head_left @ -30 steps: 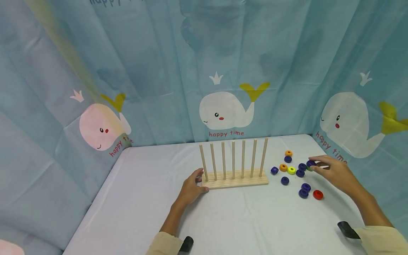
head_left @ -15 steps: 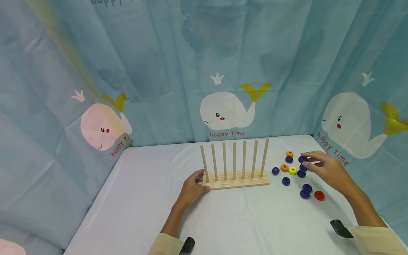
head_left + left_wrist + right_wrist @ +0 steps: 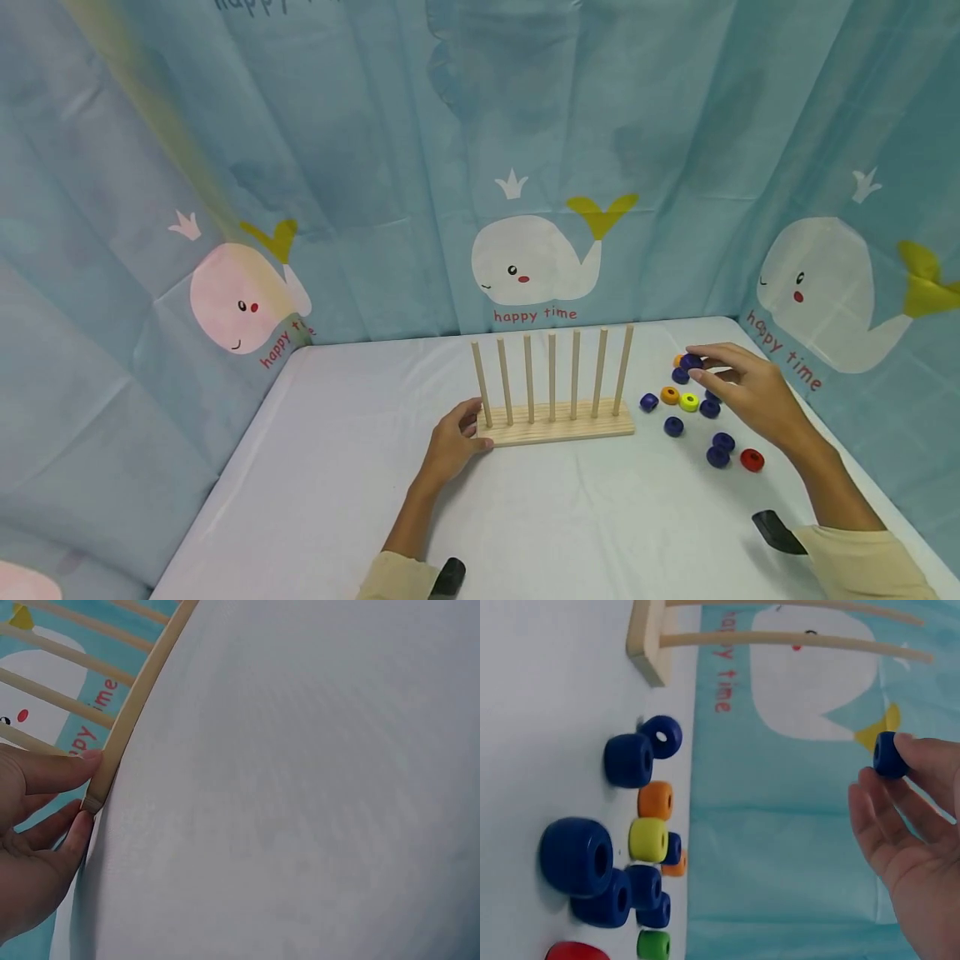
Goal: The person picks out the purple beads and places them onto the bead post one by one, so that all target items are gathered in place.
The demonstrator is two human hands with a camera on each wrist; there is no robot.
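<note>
A wooden peg rack [image 3: 555,427] with several upright pegs stands mid-table in the head view. My left hand [image 3: 450,446] grips the left end of its base. In the left wrist view, thumb and fingers lie around the end of the base [image 3: 139,697]. Off to the right, my right hand [image 3: 750,396] pinches a blue bead [image 3: 890,755] between thumb and fingertips, raised above the table. The pegs in view carry no beads. Below that hand lie loose beads, among them a yellow bead [image 3: 688,402] and a red bead [image 3: 752,460].
Several blue beads, such as this one [image 3: 673,427], lie scattered right of the rack. Among them are an orange bead [image 3: 670,396] and a green bead [image 3: 654,945]. A white cloth [image 3: 360,467] covers the table. Behind hangs a blue whale-print curtain [image 3: 390,167].
My right hand has lifted the blue bead from the group at the right and carried it leftward toward the rack. My left hand stays on the peg rack's end.
</note>
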